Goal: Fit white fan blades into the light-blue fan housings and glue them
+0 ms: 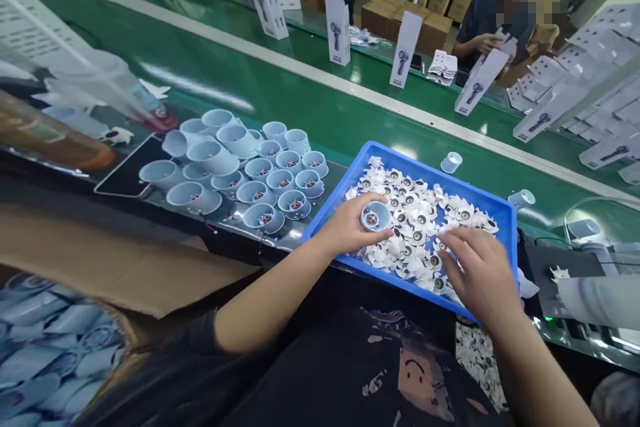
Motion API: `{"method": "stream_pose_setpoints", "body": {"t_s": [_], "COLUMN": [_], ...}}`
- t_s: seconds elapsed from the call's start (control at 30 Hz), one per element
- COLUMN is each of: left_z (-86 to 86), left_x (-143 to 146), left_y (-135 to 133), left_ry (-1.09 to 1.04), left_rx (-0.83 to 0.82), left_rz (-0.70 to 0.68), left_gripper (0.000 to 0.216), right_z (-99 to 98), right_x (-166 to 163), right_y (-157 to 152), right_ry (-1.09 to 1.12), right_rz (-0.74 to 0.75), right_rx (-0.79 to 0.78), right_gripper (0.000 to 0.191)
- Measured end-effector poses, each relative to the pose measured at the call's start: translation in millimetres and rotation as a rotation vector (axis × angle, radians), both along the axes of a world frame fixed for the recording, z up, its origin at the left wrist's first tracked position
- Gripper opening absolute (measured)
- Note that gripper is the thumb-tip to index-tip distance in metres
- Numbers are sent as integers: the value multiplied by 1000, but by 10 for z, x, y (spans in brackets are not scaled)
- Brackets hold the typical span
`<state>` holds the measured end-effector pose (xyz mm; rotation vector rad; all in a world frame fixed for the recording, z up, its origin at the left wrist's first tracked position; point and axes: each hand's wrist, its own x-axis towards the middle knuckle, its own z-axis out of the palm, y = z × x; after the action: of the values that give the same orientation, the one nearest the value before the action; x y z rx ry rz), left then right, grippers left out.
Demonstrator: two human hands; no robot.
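My left hand (pixel 353 221) is closed round a light blue plastic cup-shaped housing (pixel 376 216), tilted so its open end faces me. A small motor-like part with reddish and dark bits shows inside. Below it lies a blue tray (pixel 510 240) strewn with white fan blades (pixel 417 236), many showing a dark round hub. Over the tray's right part is my right hand (pixel 475 267), its fingers apart and slightly blurred at the blades. No blade can be made out in its grasp. Left of the tray, several more blue housings (pixel 260 193) stand grouped on the bench.
Two blue housings (pixel 451 162) sit beyond the tray on the green conveyor (pixel 310 93). Printed white boxes (pixel 403 50) line its far side, where another person (pixel 500 27) handles one. A cardboard box (pixel 130 340) of housings is at lower left; a dark device (pixel 545 273) sits right.
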<state>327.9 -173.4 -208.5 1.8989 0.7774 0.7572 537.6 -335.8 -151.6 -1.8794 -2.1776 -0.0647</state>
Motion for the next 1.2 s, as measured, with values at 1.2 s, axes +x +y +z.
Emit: {"method": "stream_pose_setpoints", "body": {"t_s": [1.2], "left_z": [112], "left_x": [-107], "left_y": [-450], "left_ry": [-181], "left_rx": [464], "left_rz": [-211], "left_gripper": [53], "right_z": [-198], "right_x": [-436], "right_y": [20], "right_ry": [1197], "right_rz": [-17], "right_rx": [-98], "right_gripper": [26]}}
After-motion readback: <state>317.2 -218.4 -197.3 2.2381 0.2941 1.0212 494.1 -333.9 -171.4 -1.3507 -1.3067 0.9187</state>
